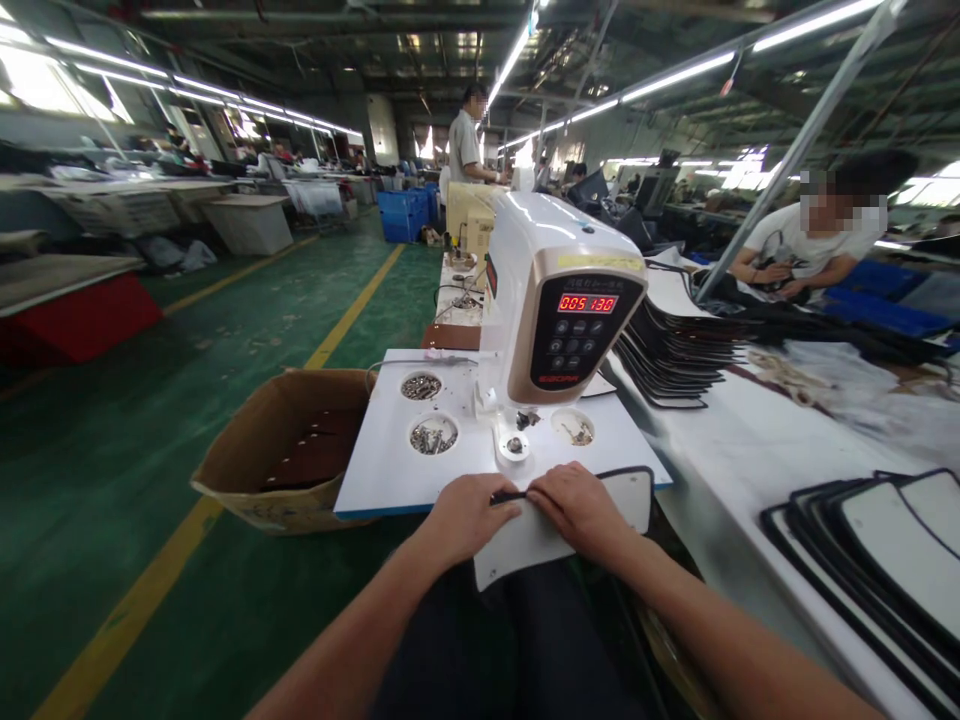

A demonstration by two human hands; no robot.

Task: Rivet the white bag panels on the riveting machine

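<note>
Between my hands is a white panel (529, 540) with black edging and small metal bits at its corners, tilted over the front edge of the machine's table. My left hand (474, 515) grips its upper edge, thumb on the near face. To the right, my right hand (576, 508) pinches the same edge, fingers bent over it. Just beyond stands a white and gold riveting-type machine (559, 220) with a red lit display (587, 303). Its round lower die (514, 447) lies a little past my fingers, apart from the panel.
Small metal parts fill round wells (433, 435) in the white tabletop (382, 455). A cardboard box (281, 505) stands left on the green floor. Stacked edged panels (686, 350) and more panels (892, 540) lie on the right-hand table (720, 460). Co-workers (817, 230) are at the right and behind the machine.
</note>
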